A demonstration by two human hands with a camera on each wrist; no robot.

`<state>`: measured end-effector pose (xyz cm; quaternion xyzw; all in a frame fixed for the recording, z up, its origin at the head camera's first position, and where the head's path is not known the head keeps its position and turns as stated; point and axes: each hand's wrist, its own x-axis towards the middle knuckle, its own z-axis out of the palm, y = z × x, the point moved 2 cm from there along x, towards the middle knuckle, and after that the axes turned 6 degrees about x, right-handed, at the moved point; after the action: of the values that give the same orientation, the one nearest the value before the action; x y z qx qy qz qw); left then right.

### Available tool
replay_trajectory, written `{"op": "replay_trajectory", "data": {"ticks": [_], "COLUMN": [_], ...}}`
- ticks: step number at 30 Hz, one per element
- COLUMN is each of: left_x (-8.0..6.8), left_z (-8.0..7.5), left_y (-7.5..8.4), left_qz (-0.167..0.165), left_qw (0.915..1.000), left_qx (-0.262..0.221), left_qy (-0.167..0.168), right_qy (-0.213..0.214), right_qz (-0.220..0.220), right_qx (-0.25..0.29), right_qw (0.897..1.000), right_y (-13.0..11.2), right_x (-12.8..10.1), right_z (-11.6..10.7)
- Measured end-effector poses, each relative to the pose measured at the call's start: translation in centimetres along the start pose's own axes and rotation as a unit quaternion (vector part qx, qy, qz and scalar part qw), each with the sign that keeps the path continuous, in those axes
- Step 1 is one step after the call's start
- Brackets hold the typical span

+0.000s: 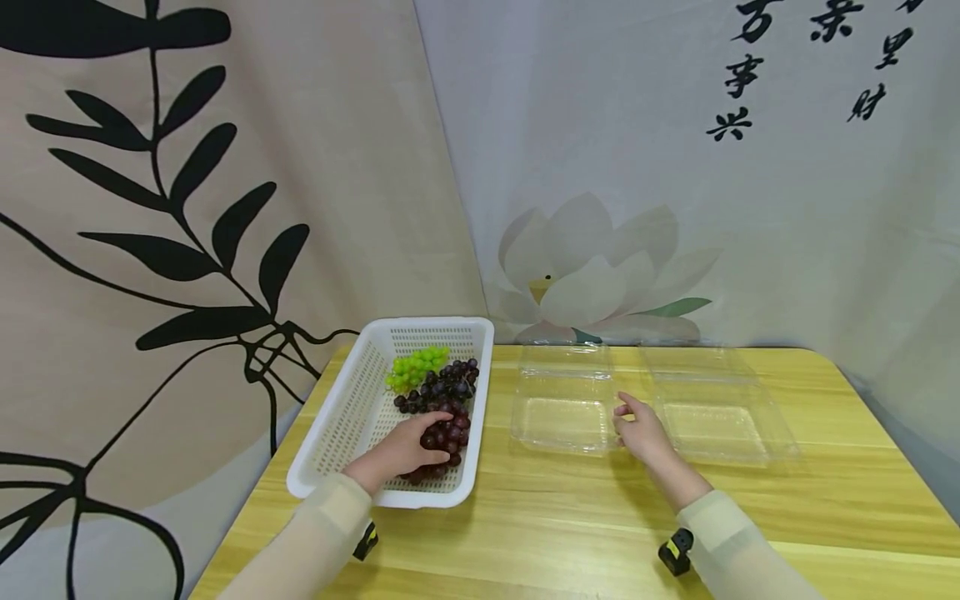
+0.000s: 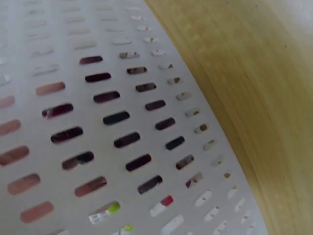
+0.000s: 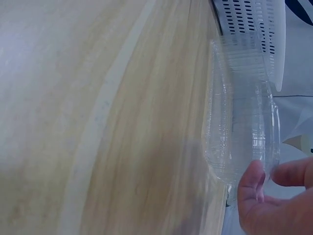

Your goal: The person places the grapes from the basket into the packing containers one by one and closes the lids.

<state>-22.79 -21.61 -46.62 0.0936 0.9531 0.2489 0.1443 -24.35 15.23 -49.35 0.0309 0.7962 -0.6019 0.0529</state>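
A white slotted basket [image 1: 347,425] sits at the table's left and holds a green grape bunch [image 1: 415,367] and dark purple grape bunches [image 1: 442,396]. My left hand [image 1: 411,448] lies inside the basket with its fingers curled over the near purple bunch [image 1: 450,437]. The left wrist view shows only the basket wall [image 2: 98,117] with grapes behind its slots. Two open clear plastic clamshell boxes lie to the right. My right hand [image 1: 639,427] pinches the right edge of the nearer clamshell [image 1: 564,412]; in the right wrist view the thumb and fingers [image 3: 254,183] hold the clear rim [image 3: 239,122].
The second clear clamshell [image 1: 712,400] lies open just right of my right hand. Printed fabric backdrops stand close behind the wooden table [image 1: 570,533]. The table's left edge runs just beside the basket.
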Motion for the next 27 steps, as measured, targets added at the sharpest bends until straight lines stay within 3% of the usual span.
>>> {"op": "replay_trajectory", "data": {"ticks": [5,10,18,27], "left_x": [0.1,-0.2,-0.7,-1.4], "left_z": [0.0,-0.2,-0.5,-0.8], "left_y": [0.3,0.0,-0.3,0.1], "left_qz": [0.003,0.011,0.027,0.073], "left_qw": [0.9989,0.9977,0.9949,0.9819], "left_qx": [0.038,0.033,0.06,0.112], "left_qy": [0.029,0.058,0.077,0.134], "right_qy": [0.003,-0.003,-0.005,-0.003], "right_qz": [0.005,0.014,0.023,0.025], "right_qx": [0.009,0.029,0.037,0.042], "right_qw": [1.0,0.999,0.999,0.999], "right_y": [0.2,0.3,0.4,0.3], "right_x": [0.0,0.0,-0.2,-0.2], "right_z": [0.0,-0.1,-0.2,-0.5]}}
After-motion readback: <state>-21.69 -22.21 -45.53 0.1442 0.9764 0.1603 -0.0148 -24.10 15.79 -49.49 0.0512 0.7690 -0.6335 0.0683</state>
